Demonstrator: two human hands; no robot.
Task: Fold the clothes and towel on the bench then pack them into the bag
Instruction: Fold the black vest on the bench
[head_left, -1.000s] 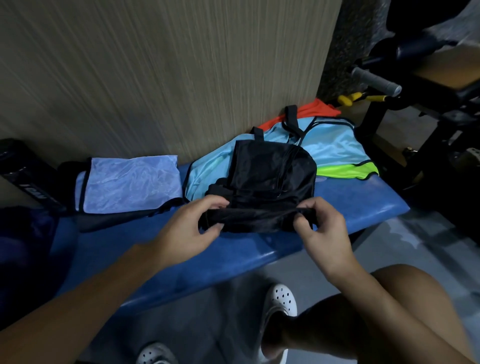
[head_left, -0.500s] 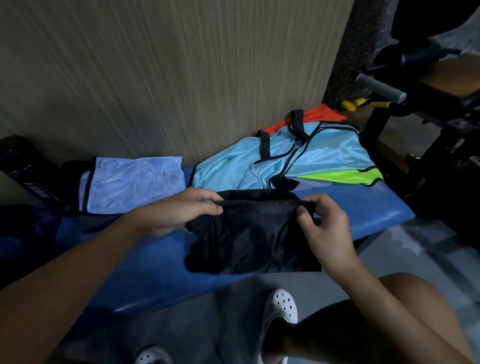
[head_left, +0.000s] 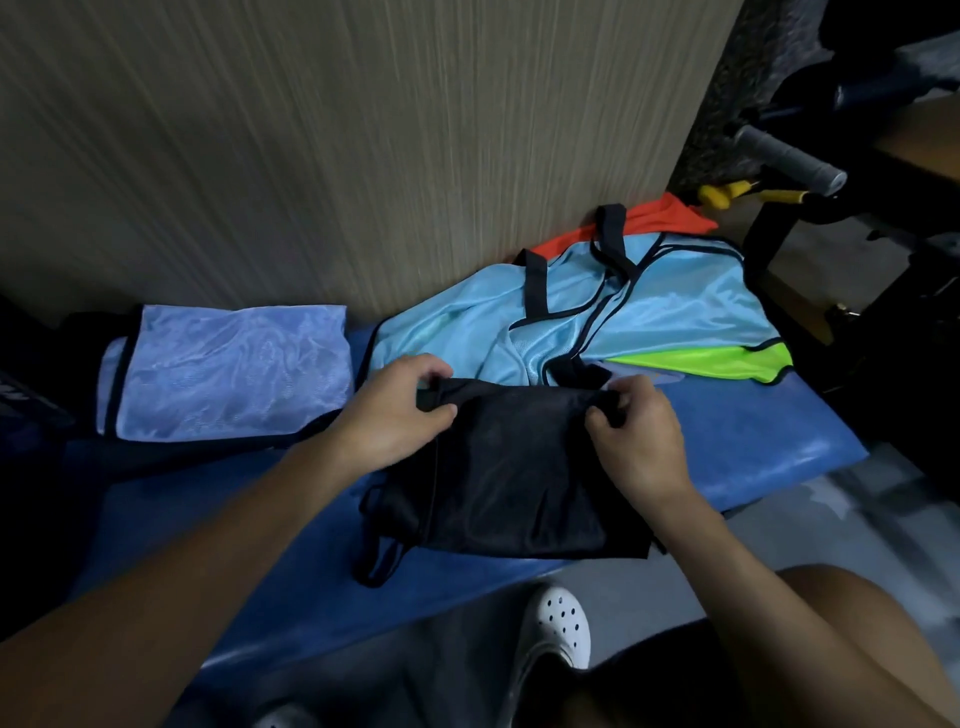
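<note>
A black mesh garment (head_left: 511, 478) lies folded on the blue bench (head_left: 753, 447) in front of me. My left hand (head_left: 400, 410) pinches its upper left edge and my right hand (head_left: 636, 431) pinches its upper right edge. Behind it lies a pile of light blue garments with black trim (head_left: 665, 306), with a neon green piece (head_left: 711, 364) under it and an orange piece (head_left: 665, 218) at the back. A folded pale blue cloth (head_left: 234, 374) lies at the left on something dark. I cannot tell which item is the bag.
A wood-grain wall (head_left: 363, 130) stands right behind the bench. Black gym equipment with a grey padded handle (head_left: 784, 156) and yellow grips (head_left: 727, 195) stands at the right. My white shoe (head_left: 558, 629) and bare knee are below the bench's front edge.
The black garment came off the light blue pile toward me and now lies flat, folded, on the bench. Both hands keep hold of its upper edge.
</note>
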